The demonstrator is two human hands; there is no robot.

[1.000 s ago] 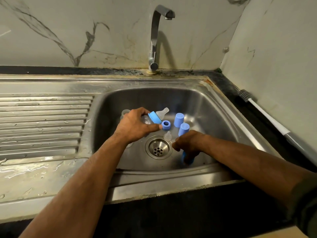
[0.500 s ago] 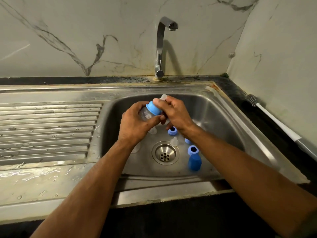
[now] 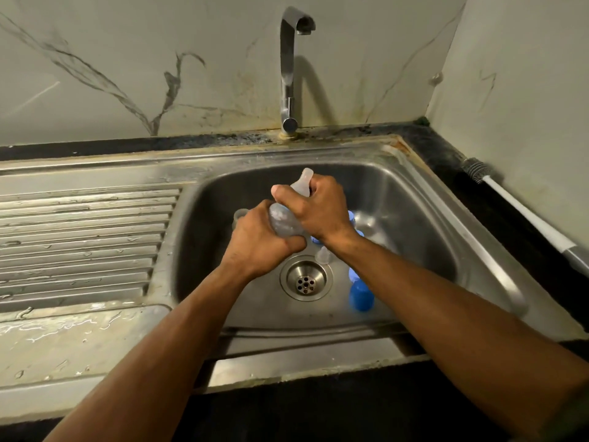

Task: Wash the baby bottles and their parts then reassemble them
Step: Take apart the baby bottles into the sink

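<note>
Nearest, along the front wall of the stainless steel sink basin [image 3: 424, 218], a blue plastic bottle cap [image 3: 361, 296] stands to the right of the round metal drain [image 3: 306, 279]. Just behind the drain sits a small clear silicone teat [image 3: 323, 255], and further blue plastic parts [image 3: 352, 218] show past the right wrist, mostly hidden. A clear part [image 3: 239, 215] peeks out at the basin's left wall behind the left hand.

Above the middle of the basin, the left hand [image 3: 258, 244] wraps its curled fingers round the body of a small clear plastic baby bottle [image 3: 282, 220], held tilted and cloudy with droplets. The right hand [image 3: 315, 208] grips the bottle's top, fingers curled over the collar, the pale translucent nipple [image 3: 304, 181] poking out above.

On the dark counter along the right edge lies a white-handled bottle brush [image 3: 522, 212]. At the back rim rises a chrome tap [image 3: 290, 71].
</note>
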